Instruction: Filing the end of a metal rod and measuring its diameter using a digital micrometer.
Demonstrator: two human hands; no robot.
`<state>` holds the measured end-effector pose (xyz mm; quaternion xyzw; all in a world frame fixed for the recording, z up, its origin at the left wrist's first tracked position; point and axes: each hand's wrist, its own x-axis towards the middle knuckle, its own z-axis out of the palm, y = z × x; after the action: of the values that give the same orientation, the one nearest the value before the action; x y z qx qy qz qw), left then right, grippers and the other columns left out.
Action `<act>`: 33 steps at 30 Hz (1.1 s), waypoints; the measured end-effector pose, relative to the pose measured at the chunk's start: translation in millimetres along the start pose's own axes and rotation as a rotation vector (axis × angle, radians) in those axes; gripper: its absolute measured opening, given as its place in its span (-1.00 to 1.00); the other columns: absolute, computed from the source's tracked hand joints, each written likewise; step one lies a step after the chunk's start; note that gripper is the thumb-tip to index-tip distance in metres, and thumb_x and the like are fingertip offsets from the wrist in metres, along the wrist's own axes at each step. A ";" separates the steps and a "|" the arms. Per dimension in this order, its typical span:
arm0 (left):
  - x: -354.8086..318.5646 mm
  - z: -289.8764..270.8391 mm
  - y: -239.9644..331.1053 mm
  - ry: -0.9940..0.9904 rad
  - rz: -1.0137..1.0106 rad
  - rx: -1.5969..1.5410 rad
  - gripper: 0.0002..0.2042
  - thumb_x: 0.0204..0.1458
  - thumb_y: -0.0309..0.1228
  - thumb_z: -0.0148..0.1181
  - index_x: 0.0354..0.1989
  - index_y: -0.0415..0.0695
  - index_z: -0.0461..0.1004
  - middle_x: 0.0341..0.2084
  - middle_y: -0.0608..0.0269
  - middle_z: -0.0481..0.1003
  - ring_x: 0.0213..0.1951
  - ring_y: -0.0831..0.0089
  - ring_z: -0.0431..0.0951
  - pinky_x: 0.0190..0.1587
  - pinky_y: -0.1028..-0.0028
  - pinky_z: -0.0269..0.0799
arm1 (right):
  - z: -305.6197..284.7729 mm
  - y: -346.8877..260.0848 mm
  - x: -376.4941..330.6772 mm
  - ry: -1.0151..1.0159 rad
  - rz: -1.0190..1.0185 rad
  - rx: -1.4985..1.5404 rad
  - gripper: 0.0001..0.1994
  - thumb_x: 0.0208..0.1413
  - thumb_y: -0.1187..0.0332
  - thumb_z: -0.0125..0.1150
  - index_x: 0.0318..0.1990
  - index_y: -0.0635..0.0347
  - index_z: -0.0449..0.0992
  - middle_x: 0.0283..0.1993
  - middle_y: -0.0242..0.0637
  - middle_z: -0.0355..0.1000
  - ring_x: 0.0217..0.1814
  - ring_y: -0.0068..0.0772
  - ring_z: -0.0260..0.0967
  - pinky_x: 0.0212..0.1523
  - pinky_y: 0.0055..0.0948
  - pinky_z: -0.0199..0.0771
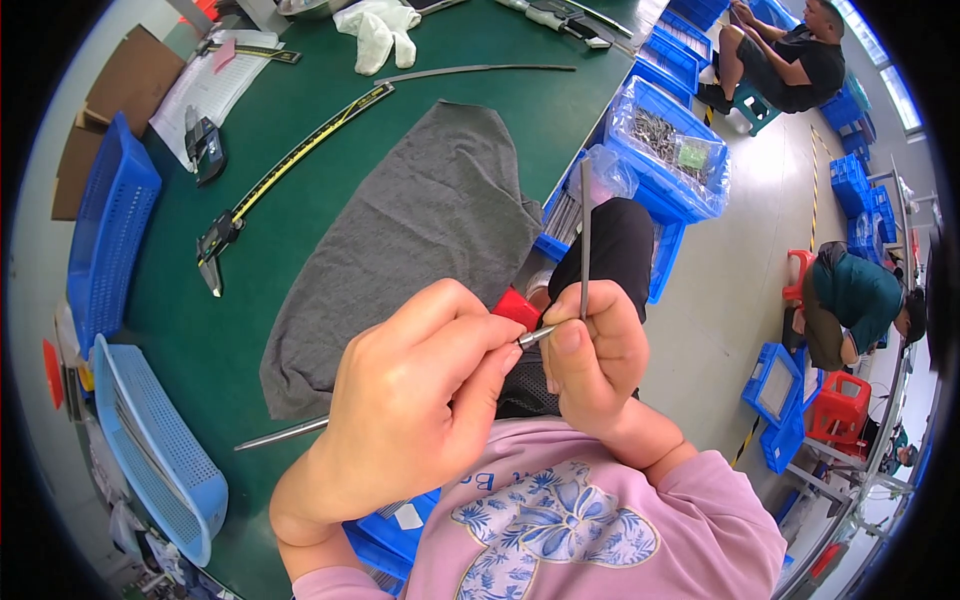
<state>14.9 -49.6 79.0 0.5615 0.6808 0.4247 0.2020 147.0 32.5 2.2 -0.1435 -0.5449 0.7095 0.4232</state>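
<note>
My left hand [410,390] is closed around a slender metal rod [285,434]. One end sticks out to the left past my wrist, and the other, a shiny tip [538,335], shows between my fingertips. My right hand [600,355] pinches a thin grey metal strip [586,230], which looks like a slim file and stands up away from me. Its lower part meets the rod's tip at my right thumb and forefinger; whether they touch cannot be made out. Just beyond the left fingers shows a small red piece [515,307], partly hidden.
A grey cloth [410,230] lies on the green table [330,90]. Digital calipers [218,235], another thin strip [480,70] and white gloves [376,30] lie farther off. Blue baskets [110,240] line the left edge. Blue crates [665,140] stand at right; two people sit beyond.
</note>
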 end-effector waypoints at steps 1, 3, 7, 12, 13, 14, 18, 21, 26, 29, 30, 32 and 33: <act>-0.1 1.6 -0.7 -0.001 -0.015 -0.001 -0.89 -0.16 -0.61 0.19 -0.41 -0.22 0.48 -0.54 0.20 0.39 -0.64 0.28 0.42 -0.62 0.42 0.31 | -0.6 0.9 0.5 0.001 -0.001 -0.016 -0.89 0.18 0.50 -0.02 -0.21 0.39 0.32 -0.35 -0.35 0.37 -0.42 -0.73 0.21 -0.39 -0.73 0.23; 3.5 10.5 -7.2 0.001 -0.052 -0.038 -0.89 -0.17 -0.60 0.20 -0.41 -0.21 0.47 -0.55 0.20 0.40 -0.63 0.27 0.43 -0.60 0.42 0.32 | -0.2 3.8 4.3 0.027 0.037 0.016 -0.89 0.19 0.49 -0.03 -0.23 0.38 0.31 -0.36 -0.35 0.37 -0.42 -0.73 0.22 -0.39 -0.73 0.24; 7.5 25.7 -35.1 0.016 -0.024 0.019 -0.86 -0.22 -0.59 0.22 -0.42 -0.18 0.46 -0.55 0.21 0.40 -0.55 0.23 0.46 -0.53 0.37 0.32 | -8.7 17.0 11.2 0.097 0.182 0.060 -0.89 0.21 0.46 -0.04 -0.25 0.37 0.29 -0.40 -0.36 0.35 -0.42 -0.73 0.25 -0.40 -0.73 0.28; 13.7 35.9 -50.9 0.119 0.059 0.157 -0.89 -0.28 -0.58 0.26 -0.52 -0.19 0.48 -0.61 0.23 0.32 -0.53 0.28 0.37 -0.46 0.38 0.28 | -11.2 30.8 17.8 0.145 0.256 -0.093 -0.85 0.23 0.36 -0.06 -0.23 0.30 0.32 -0.56 -0.52 0.24 -0.73 -0.85 0.00 -0.75 -0.77 -0.03; 13.6 37.9 -54.7 0.112 0.053 0.155 -0.89 -0.28 -0.58 0.26 -0.52 -0.19 0.48 -0.61 0.23 0.32 -0.53 0.28 0.37 -0.46 0.38 0.28 | -13.0 31.9 19.1 0.150 0.263 -0.092 -0.85 0.23 0.36 -0.06 -0.23 0.30 0.32 -0.56 -0.52 0.24 -0.73 -0.85 0.00 -0.75 -0.77 -0.03; 13.1 39.5 -59.2 0.116 0.030 0.140 -0.89 -0.29 -0.58 0.26 -0.52 -0.20 0.48 -0.60 0.23 0.32 -0.53 0.28 0.37 -0.47 0.38 0.28 | -15.1 32.3 20.3 0.141 0.290 -0.110 -0.86 0.22 0.40 -0.04 -0.23 0.33 0.33 -0.51 -0.48 0.30 -0.61 -0.83 0.11 -0.61 -0.75 0.14; 12.0 43.9 -63.5 0.144 -0.002 0.120 -0.88 -0.29 -0.61 0.26 -0.51 -0.20 0.49 -0.59 0.23 0.34 -0.53 0.30 0.38 -0.49 0.39 0.28 | -27.9 29.8 18.2 0.150 0.244 -0.372 -0.87 0.21 0.47 -0.08 -0.24 0.35 0.38 -0.47 -0.40 0.36 -0.54 -0.78 0.18 -0.52 -0.71 0.25; 9.5 47.1 -66.9 0.185 0.068 0.177 -0.86 -0.31 -0.62 0.25 -0.50 -0.21 0.48 -0.58 0.23 0.34 -0.53 0.30 0.38 -0.50 0.39 0.28 | -37.6 18.4 7.4 0.019 0.194 -0.433 -0.90 0.16 0.54 -0.09 -0.26 0.32 0.38 -0.57 -0.38 0.34 -0.61 -0.69 0.20 -0.57 -0.63 0.19; 10.9 48.4 -64.8 0.197 0.089 0.206 -0.85 -0.33 -0.65 0.25 -0.51 -0.22 0.47 -0.58 0.23 0.34 -0.53 0.30 0.38 -0.51 0.40 0.28 | -39.5 27.1 -8.8 -0.146 0.190 -0.517 -0.86 0.21 0.52 -0.22 -0.25 0.36 0.31 -0.71 -0.61 0.09 -0.74 -0.85 -0.10 -0.70 -0.71 -0.13; 10.8 48.9 -67.6 0.207 0.104 0.197 -0.83 -0.36 -0.67 0.26 -0.50 -0.23 0.48 -0.60 0.23 0.34 -0.56 0.34 0.37 -0.54 0.45 0.25 | -38.4 29.5 -8.4 -0.165 0.173 -0.511 -0.86 0.21 0.53 -0.21 -0.25 0.36 0.32 -0.70 -0.61 0.08 -0.72 -0.84 -0.11 -0.69 -0.70 -0.13; 10.6 48.8 -68.5 0.218 0.122 0.183 -0.81 -0.37 -0.69 0.27 -0.50 -0.24 0.48 -0.61 0.23 0.35 -0.59 0.38 0.37 -0.57 0.49 0.22 | -37.4 29.5 -8.8 -0.168 0.177 -0.510 -0.86 0.21 0.53 -0.21 -0.25 0.36 0.32 -0.70 -0.61 0.08 -0.72 -0.84 -0.11 -0.69 -0.70 -0.13; 10.5 48.9 -68.7 0.219 0.115 0.180 -0.81 -0.37 -0.69 0.27 -0.50 -0.24 0.48 -0.61 0.23 0.35 -0.59 0.38 0.37 -0.57 0.49 0.22 | -36.7 29.0 -8.0 -0.131 0.216 -0.534 -0.92 0.08 0.59 -0.03 -0.29 0.27 0.39 -0.60 -0.33 0.33 -0.70 -0.53 0.21 -0.63 -0.57 0.19; 10.5 48.9 -68.5 0.218 0.112 0.178 -0.81 -0.38 -0.69 0.26 -0.51 -0.24 0.48 -0.61 0.23 0.35 -0.59 0.38 0.37 -0.58 0.50 0.22 | -36.6 30.4 -8.1 -0.134 0.218 -0.534 -0.92 0.08 0.59 -0.03 -0.29 0.27 0.39 -0.60 -0.33 0.33 -0.70 -0.53 0.21 -0.63 -0.57 0.19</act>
<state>8.0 -23.1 -1.3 0.5650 0.7011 0.4318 0.0523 162.7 48.8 -40.4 -0.2604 -0.7204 0.5902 0.2548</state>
